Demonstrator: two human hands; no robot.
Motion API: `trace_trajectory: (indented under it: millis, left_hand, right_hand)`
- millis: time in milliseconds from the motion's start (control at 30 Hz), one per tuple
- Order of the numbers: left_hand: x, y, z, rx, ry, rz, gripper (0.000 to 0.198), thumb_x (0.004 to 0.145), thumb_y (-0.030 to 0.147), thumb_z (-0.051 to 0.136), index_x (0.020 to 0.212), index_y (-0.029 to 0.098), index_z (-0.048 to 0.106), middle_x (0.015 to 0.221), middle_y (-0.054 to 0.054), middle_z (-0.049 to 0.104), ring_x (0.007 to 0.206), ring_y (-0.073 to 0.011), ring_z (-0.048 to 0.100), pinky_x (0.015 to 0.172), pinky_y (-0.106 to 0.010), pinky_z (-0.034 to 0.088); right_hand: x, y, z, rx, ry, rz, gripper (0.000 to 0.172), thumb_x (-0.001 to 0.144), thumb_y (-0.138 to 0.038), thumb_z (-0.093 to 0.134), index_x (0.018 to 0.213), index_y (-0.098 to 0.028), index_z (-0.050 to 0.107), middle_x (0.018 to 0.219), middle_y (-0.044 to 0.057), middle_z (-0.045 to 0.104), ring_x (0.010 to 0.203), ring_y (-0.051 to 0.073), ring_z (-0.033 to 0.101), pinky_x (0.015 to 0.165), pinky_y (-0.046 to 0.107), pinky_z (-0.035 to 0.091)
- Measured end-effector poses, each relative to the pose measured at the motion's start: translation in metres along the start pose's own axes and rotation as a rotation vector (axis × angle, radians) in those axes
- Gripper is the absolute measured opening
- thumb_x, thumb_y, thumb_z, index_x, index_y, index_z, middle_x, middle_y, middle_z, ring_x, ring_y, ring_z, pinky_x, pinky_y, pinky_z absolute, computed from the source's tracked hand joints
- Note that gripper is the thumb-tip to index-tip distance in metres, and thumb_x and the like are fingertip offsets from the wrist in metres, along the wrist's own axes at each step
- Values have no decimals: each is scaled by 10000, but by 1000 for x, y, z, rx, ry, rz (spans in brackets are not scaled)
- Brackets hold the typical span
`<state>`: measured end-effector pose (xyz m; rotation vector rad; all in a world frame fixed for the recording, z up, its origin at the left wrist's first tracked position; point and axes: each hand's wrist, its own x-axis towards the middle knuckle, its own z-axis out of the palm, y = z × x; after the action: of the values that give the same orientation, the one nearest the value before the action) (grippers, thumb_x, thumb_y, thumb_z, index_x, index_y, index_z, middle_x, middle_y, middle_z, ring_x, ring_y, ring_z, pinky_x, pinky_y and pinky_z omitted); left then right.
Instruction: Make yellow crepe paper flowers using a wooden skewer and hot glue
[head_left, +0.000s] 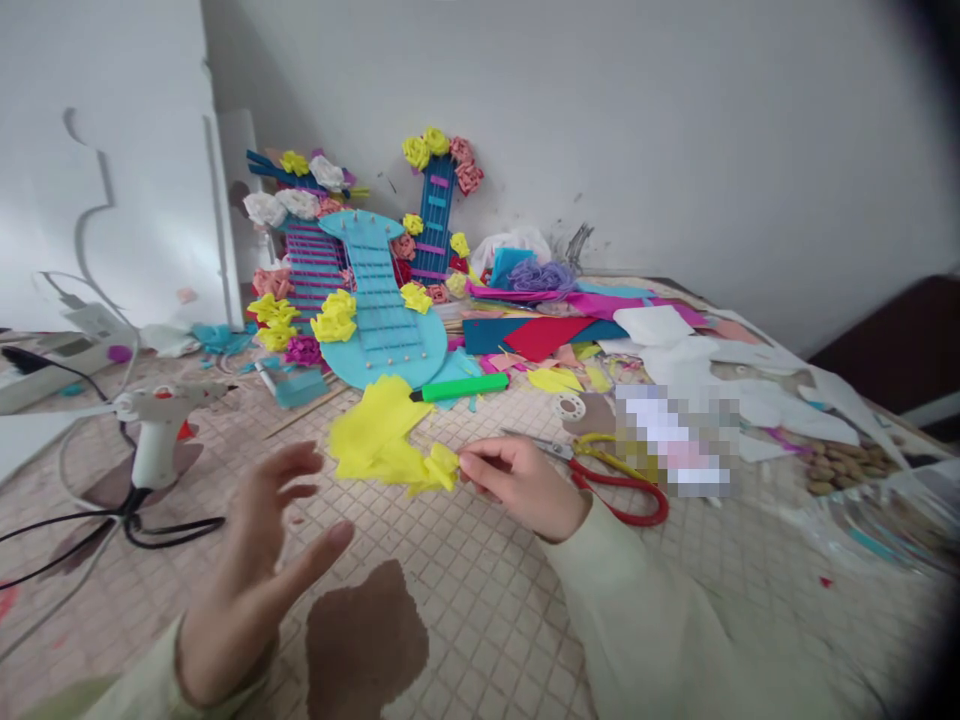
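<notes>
My right hand (517, 482) pinches a small rolled yellow paper flower (439, 468) just above the patterned table (465, 590). A strip of yellow crepe paper (379, 430) trails from the flower to the left and back. My left hand (262, 550) hovers to the left of the flower, fingers spread and holding nothing. Red and yellow scissors (615, 470) lie just right of my right hand. A green marker (461, 387) lies behind the yellow paper. A white glue gun (157, 430) stands at the left with its black cord.
Blue guitar-shaped craft pieces (379, 300) with paper roses stand at the back against the wall. Coloured foam sheets (547, 335) and white paper (720, 370) cover the back right. A clear bowl (892, 520) sits at the right edge. A power strip (52, 360) lies far left.
</notes>
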<state>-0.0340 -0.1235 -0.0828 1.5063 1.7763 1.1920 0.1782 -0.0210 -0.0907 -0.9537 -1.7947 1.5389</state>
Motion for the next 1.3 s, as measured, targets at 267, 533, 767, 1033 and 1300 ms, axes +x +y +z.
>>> trace_trajectory:
  millis: [267, 533, 767, 1033, 1300]
  left_hand:
    - [29, -7, 40, -876, -482, -162, 367, 612, 434, 660, 928, 250, 635, 1071, -46, 638, 1122, -323, 472, 986, -502, 317]
    - [25, -7, 55, -837, -387, -341, 189, 627, 371, 654, 792, 287, 686, 901, -8, 706, 979, -292, 595, 929, -477, 420]
    - [27, -9, 41, -830, -532, -384, 255, 635, 416, 627, 869, 328, 673, 904, 5, 693, 987, -285, 585, 891, -471, 438]
    - [19, -5, 37, -736, -384, -446, 260, 574, 380, 689, 826, 329, 648, 912, 30, 677, 876, -251, 613, 788, -397, 495]
    - [22, -3, 41, -618, -382, -317, 185, 617, 261, 644, 796, 297, 617, 818, 57, 656, 752, -156, 612, 681, -260, 506]
  right_hand:
    - [-2, -3, -4, 234, -40, 22, 237, 760, -350, 560, 736, -115, 586, 601, -7, 501, 469, 54, 390, 427, 193, 294]
    - [-1, -1, -4, 178, -13, 6, 216, 778, -296, 547, 827, -113, 652, 605, 2, 533, 483, 59, 407, 436, 195, 314]
    - [-4, -9, -1, 34, -2, 57, 167, 788, -200, 524, 822, -113, 663, 677, 19, 608, 547, 77, 488, 477, 194, 371]
    - [-5, -6, 2, -62, -29, -34, 163, 808, -198, 515, 852, -126, 656, 817, 41, 640, 709, 122, 561, 602, 226, 439]
    - [-9, -10, 6, -120, -14, -101, 148, 817, -180, 513, 854, -141, 651, 804, 34, 624, 721, 130, 566, 621, 241, 452]
